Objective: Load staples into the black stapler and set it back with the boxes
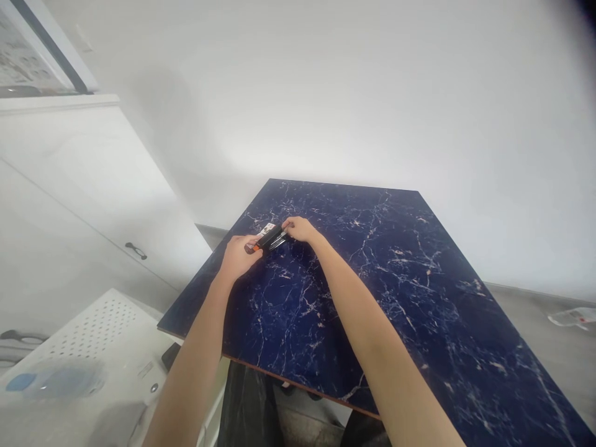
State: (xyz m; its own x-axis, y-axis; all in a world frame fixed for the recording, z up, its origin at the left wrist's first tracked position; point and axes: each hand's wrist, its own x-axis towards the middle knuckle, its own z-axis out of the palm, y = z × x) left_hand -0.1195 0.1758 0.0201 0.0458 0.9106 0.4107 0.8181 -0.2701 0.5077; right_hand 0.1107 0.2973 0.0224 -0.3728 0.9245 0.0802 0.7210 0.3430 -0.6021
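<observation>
Over the left part of the blue marbled table (391,298), both my hands are on a small dark object (270,237). It is long and black, with an orange spot near its left end, a white printed piece along its far side and a shiny, clear-looking part along its near side. Its exact kind is too small to tell. My left hand (238,257) is closed on the near left end, thumb towards the orange spot. My right hand (300,230) pinches the far right end, its fingertips bent down and partly hidden.
A white cabinet (84,186) with a dark handle stands at the left. Below it, a white perforated surface (100,323) carries a clear plastic bottle (65,379) with a blue cap. A white wall (349,93) rises behind the table. Clear plastic (570,317) lies at the right.
</observation>
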